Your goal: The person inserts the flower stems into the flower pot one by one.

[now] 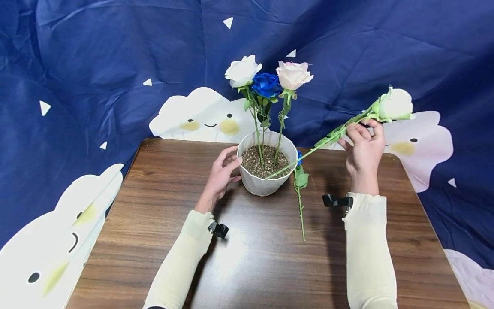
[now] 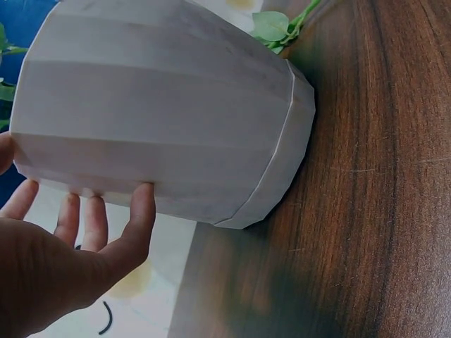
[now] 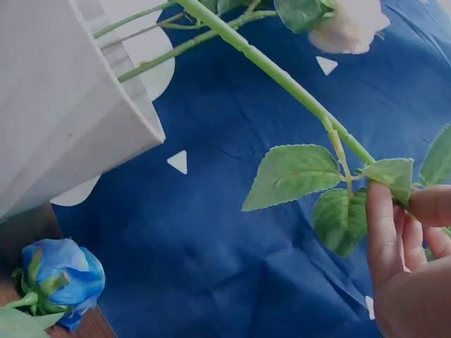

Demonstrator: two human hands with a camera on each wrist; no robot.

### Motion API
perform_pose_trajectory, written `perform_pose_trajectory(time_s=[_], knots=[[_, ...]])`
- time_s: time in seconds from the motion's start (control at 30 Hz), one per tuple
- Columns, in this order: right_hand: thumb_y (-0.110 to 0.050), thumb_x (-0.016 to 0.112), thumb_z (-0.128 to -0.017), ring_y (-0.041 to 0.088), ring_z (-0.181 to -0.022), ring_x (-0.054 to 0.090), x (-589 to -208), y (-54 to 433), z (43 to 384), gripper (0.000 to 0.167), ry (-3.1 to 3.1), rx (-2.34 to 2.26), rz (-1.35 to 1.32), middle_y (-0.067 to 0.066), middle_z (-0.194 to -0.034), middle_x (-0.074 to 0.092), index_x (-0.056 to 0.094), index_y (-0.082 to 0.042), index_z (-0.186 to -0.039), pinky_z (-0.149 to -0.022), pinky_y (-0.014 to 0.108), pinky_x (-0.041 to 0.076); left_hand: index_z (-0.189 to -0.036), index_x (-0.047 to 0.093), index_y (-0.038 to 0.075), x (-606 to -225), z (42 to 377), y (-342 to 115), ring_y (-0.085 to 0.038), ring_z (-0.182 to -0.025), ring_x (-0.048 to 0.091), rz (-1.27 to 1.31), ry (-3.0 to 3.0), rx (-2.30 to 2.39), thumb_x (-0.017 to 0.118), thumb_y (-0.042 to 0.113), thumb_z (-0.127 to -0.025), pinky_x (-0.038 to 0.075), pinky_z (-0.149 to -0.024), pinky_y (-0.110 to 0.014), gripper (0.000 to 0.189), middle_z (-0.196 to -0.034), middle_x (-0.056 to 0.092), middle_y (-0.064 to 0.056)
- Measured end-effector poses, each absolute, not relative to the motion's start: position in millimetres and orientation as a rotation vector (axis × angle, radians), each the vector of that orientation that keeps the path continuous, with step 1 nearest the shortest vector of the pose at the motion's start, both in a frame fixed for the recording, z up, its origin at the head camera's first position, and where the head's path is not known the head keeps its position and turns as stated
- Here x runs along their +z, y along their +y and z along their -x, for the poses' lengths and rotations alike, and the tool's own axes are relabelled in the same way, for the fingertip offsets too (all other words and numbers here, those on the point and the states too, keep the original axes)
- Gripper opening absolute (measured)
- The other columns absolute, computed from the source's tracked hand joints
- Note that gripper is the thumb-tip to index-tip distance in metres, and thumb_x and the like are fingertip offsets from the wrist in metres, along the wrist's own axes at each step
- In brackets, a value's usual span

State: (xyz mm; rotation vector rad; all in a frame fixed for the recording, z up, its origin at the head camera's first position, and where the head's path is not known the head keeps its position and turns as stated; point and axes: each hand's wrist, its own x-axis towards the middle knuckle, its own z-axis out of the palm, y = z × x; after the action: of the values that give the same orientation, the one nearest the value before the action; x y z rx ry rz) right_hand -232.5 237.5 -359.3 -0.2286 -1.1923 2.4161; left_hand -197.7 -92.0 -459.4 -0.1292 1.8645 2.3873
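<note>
Our right hand (image 1: 363, 148) pinches the white rose (image 1: 395, 104) by its green stem, fingers (image 3: 384, 232) and thumb closed together on it among the leaves. The bloom sits just beyond the fingertips, up and to the right of them, while the stem runs down and left from the fingers until its lower end meets the soil inside the white pot (image 1: 266, 182).

Our left hand (image 1: 222, 174) rests against the pot's left side, fingers (image 2: 141, 211) straight and slightly spread, their tips touching the wall near the rim. The pot stands upright on the wooden worktop (image 1: 154, 223), between our 2 hands.

3 roses stand upright in the soil: a white one (image 1: 243, 71), a blue one (image 1: 266, 84) and a pale pink one (image 1: 293, 74). Another blue rose (image 3: 60, 282) lies flat on the worktop just right of the pot, below our right fingers.
</note>
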Motion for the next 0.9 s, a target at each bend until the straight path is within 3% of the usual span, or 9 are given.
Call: perform_pose_trajectory(time_s=[0.4,0.7,0.9], knots=[[0.019,0.062,-0.086,0.018,-0.076,0.060,-360,207,237,0.025,-1.317,2.263,0.107,0.008,-0.089,0.053,0.056,-0.003,-0.097,-0.053,0.028,0.061,-0.142,0.055,0.018,-459,198,-93,-0.023,-0.110,0.056,0.122,1.855,2.392,0.066,0.013,-0.098,0.059,-0.086,-0.053,0.046,-0.126,0.051,-0.010],[0.018,0.066,-0.083,0.013,-0.078,0.063,-364,180,238,0.029,-1.556,2.032,-0.122,0.005,-0.088,0.064,0.064,-0.009,-0.095,-0.071,0.021,0.057,-0.142,0.055,0.019,-459,198,-94,-0.023,-0.111,0.056,0.121,1.845,2.393,0.066,0.013,-0.097,0.058,-0.086,-0.054,0.047,-0.128,0.051,-0.011],[0.016,0.070,-0.083,0.009,-0.079,0.064,-367,170,240,0.030,-1.644,2.035,-0.204,0.000,-0.088,0.067,0.067,-0.011,-0.096,-0.073,0.018,0.055,-0.142,0.056,0.018,-459,198,-93,-0.023,-0.111,0.056,0.123,1.849,2.390,0.067,0.013,-0.097,0.058,-0.087,-0.054,0.047,-0.128,0.051,-0.011]])
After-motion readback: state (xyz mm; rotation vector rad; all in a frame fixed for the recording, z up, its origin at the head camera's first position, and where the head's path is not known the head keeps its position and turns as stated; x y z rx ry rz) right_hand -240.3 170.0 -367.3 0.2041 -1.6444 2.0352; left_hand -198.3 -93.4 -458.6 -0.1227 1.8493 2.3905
